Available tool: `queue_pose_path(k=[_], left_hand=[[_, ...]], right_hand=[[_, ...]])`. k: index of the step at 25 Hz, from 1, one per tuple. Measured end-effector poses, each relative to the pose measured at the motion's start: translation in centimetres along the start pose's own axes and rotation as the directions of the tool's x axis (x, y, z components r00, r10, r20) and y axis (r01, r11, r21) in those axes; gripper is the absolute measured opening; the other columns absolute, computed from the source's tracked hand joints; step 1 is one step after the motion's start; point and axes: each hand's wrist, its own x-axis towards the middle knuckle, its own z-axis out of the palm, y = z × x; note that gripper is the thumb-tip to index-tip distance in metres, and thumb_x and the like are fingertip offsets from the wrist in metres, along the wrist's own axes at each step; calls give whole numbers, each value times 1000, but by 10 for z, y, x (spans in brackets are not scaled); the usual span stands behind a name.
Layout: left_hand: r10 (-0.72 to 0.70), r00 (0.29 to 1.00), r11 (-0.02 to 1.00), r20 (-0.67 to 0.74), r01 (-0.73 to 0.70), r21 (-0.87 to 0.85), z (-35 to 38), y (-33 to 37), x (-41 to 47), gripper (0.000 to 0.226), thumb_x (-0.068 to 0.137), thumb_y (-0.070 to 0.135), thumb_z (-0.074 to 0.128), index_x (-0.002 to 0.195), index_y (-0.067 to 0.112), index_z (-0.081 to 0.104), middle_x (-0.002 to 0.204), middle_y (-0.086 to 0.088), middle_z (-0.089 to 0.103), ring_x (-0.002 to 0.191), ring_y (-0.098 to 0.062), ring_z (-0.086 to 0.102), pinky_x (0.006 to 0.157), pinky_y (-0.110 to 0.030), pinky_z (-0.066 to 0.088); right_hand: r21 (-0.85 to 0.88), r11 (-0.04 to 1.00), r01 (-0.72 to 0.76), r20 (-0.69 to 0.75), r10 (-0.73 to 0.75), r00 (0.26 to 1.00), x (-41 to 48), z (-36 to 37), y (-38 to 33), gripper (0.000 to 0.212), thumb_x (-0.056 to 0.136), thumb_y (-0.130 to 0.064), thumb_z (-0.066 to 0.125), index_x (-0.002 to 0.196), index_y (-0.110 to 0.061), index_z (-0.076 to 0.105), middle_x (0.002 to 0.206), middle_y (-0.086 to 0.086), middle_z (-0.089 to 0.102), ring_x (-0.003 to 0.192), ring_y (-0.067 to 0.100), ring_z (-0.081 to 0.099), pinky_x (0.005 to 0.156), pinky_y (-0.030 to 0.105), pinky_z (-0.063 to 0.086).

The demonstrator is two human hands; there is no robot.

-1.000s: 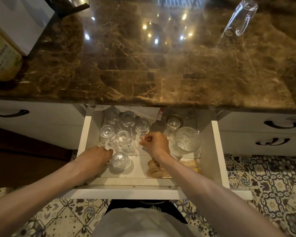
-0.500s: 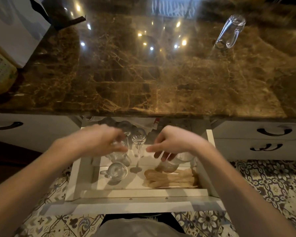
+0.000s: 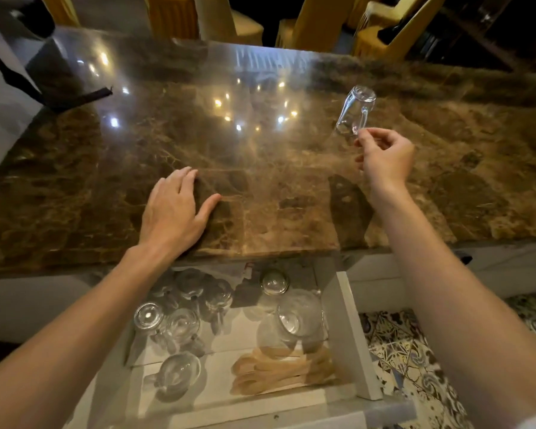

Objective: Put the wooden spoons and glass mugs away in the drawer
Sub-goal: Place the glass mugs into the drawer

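A clear glass mug (image 3: 355, 109) stands upside down on the brown marble counter (image 3: 260, 181) at the right. My right hand (image 3: 384, 156) pinches its handle with thumb and fingers. My left hand (image 3: 177, 209) rests flat on the counter near its front edge. Below the counter, the white drawer (image 3: 350, 335) is pulled out. Several glass mugs (image 3: 180, 323) stand in its left part, a larger glass jar (image 3: 297, 320) sits at the right, and wooden spoons (image 3: 279, 370) lie in a pile at the front right.
A grey bag with black straps (image 3: 10, 75) lies at the counter's far left. Yellow-covered chairs (image 3: 307, 23) stand behind the counter. Patterned floor tiles (image 3: 415, 360) show to the right of the drawer.
Both hands have come up out of the drawer onto the counter. The left one now lies flat on the marble; the right one has reached the upturned mug and taken its handle.
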Motion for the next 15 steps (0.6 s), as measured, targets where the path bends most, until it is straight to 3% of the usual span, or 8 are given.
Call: queue_pose_path(k=[3,6,9,15], left_hand=[[-16,1000,997,-5,16,70,9,-5,4,67,92,54,37,140,7,36,145,-11,41,135,-24,33,114,-41,19],[-15,1000,994,0,15,113,13,-4,6,67,92,56,34,138,8,39,144,-10,41,135,-24,33,115,-42,17],[-15,1000,995,-2,15,103,11,-2,7,67,91,55,36,137,7,41,142,-11,42,133,-25,34,115,-43,19],[-16,1000,993,3,16,118,10,-1,9,65,91,53,39,137,8,42,139,-12,42,132,-26,34,115,-43,19]], right_hand=[[-14,999,-32,-82,30,996,34,10,12,13,84,-24,67,92,-14,67,79,2,71,56,10,62,56,27,54],[-81,997,-13,-117,3,993,60,23,21,20,81,-28,69,96,-15,67,89,3,71,79,19,68,79,39,56],[-162,987,-19,-130,-2,992,83,34,30,27,81,-29,70,103,-16,64,101,3,68,94,19,64,84,40,54],[-305,952,-21,-92,-8,996,112,37,40,16,85,-25,65,96,-15,71,97,4,71,94,22,64,90,40,51]])
